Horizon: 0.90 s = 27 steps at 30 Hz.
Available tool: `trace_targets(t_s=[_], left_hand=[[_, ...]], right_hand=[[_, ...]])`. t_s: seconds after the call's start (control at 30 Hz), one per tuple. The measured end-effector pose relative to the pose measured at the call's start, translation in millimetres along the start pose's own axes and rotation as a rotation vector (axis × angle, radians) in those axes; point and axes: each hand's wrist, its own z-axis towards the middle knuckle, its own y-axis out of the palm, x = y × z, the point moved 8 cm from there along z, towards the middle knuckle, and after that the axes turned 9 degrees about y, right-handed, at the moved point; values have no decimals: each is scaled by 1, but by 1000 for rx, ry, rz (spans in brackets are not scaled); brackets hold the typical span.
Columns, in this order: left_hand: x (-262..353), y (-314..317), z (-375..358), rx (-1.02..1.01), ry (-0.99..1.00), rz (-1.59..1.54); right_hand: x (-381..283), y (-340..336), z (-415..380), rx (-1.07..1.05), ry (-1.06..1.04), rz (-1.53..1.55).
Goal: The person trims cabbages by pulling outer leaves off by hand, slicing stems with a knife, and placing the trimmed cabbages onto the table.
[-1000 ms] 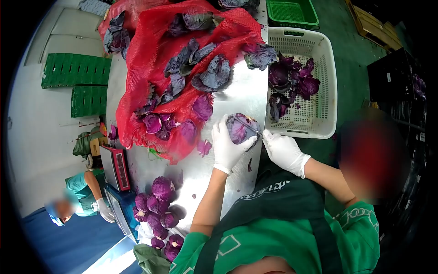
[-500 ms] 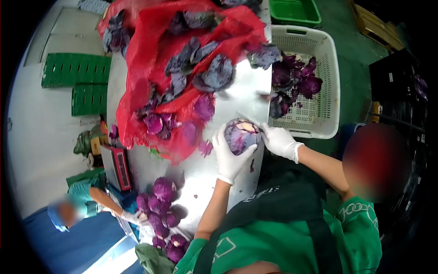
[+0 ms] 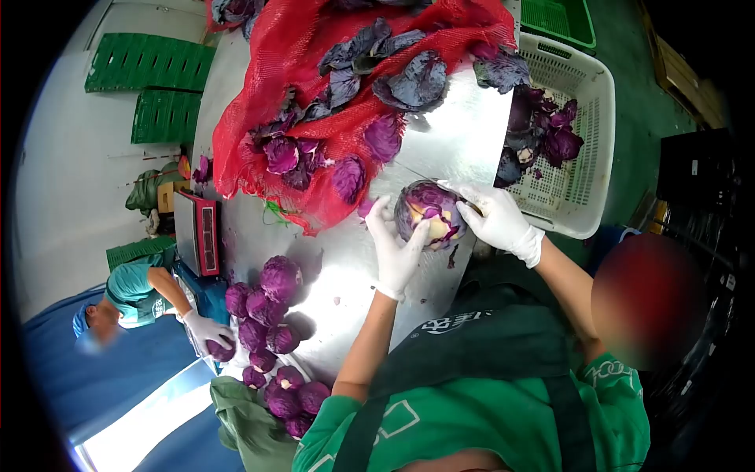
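Note:
A red cabbage (image 3: 421, 206) with pale patches showing on its cut side is held over the metal table, near its right edge. My left hand (image 3: 397, 256), in a white glove, cups it from the left and below, with the thumb across the front. My right hand (image 3: 503, 223), also gloved, grips the cabbage's right edge, fingers over the top and thumb below. A dark sliver shows between that thumb and the fingers; I cannot tell whether it is a leaf or a tool. Loose purple leaves (image 3: 348, 178) lie just left of the cabbage.
A red mesh sack (image 3: 263, 106) strewn with dark outer leaves (image 3: 413, 82) covers the table's far part. A white crate (image 3: 602, 149) with leaves stands at right. Several trimmed cabbages (image 3: 267, 307) lie at lower left, where a co-worker's gloved hand (image 3: 206, 330) holds another.
The cabbage has turned, showing more of its pale side. My right hand has moved further over it. The view has shifted, and the co-worker's hand has moved away from the pile with a cabbage.

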Motion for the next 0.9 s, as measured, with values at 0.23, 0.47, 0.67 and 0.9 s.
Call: trace_targets(t_s=[0.23, 0.47, 0.67, 0.9], left_hand=[[8, 16, 9, -66, 253, 168], [6, 27, 20, -116, 244, -26], [1, 21, 22, -107, 96, -173], [7, 22, 19, -174, 322, 38]], right_hand=[[4, -16, -32, 178, 173, 37], [3, 8, -28, 198, 45, -178], [4, 2, -5, 295, -25, -92], [112, 1, 62, 78, 480, -91]])
